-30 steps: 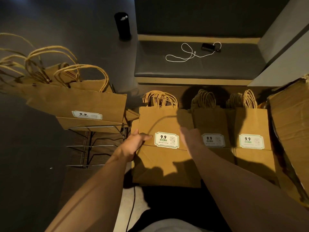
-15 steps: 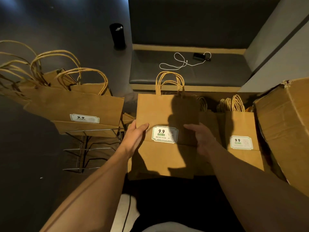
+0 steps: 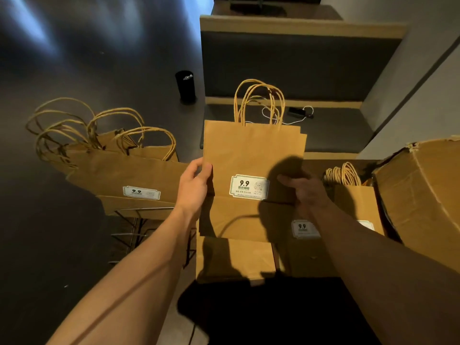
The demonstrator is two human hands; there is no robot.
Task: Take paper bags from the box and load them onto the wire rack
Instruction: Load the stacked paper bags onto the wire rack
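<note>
A flat stack of brown paper bags (image 3: 251, 155) with twine handles and a white "9.9" label is held up at mid-frame. My left hand (image 3: 195, 184) grips its left edge, and my right hand (image 3: 305, 191) grips its right edge near the fold. More bags (image 3: 358, 202) remain standing in the cardboard box (image 3: 423, 195) at the right, partly hidden by my right arm. To the left, several bags (image 3: 129, 175) lie stacked on top of the wire rack (image 3: 139, 220).
A dark padded bench (image 3: 336, 130) runs behind, with a white cable and a small black device (image 3: 296, 112) on it. A black cylinder (image 3: 185, 87) stands on the dark floor to the left of the bench. A pale wall rises at right.
Both hands have taken hold of the stack and lifted it up out of the row in the box. The view has tilted upward.
</note>
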